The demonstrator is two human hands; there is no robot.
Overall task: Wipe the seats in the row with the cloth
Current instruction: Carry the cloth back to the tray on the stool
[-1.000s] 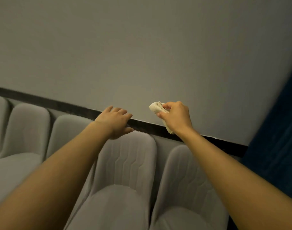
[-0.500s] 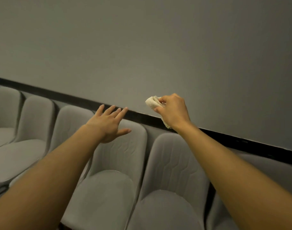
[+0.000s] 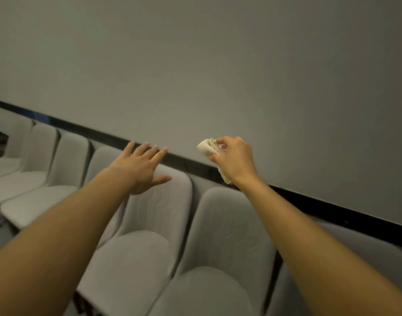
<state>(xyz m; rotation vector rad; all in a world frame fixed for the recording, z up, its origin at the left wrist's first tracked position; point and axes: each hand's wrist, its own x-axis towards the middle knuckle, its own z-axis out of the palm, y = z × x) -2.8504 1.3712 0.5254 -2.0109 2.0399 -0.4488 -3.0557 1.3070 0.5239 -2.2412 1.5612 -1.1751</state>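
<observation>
A row of grey padded seats (image 3: pixel 154 226) runs from lower right to far left along a wall. My right hand (image 3: pixel 235 159) holds a bunched cream cloth (image 3: pixel 206 147) in the air above the backrest of the seat (image 3: pixel 227 226) in front of me; a tail of the cloth hangs below my wrist. My left hand (image 3: pixel 141 166) is spread with straight fingers over the top of the neighbouring backrest. Whether it touches the backrest I cannot tell.
A plain grey wall (image 3: pixel 218 76) rises behind the seats, with a black strip (image 3: pixel 332 208) along its base. More seats (image 3: pixel 40 144) continue to the left. Another seat (image 3: pixel 378 247) lies at the right, partly hidden by my right arm.
The view has shifted left along the row, so more seats show at the left. My left hand went from curled on the backrest top to spread flat. The cloth stays in my right hand.
</observation>
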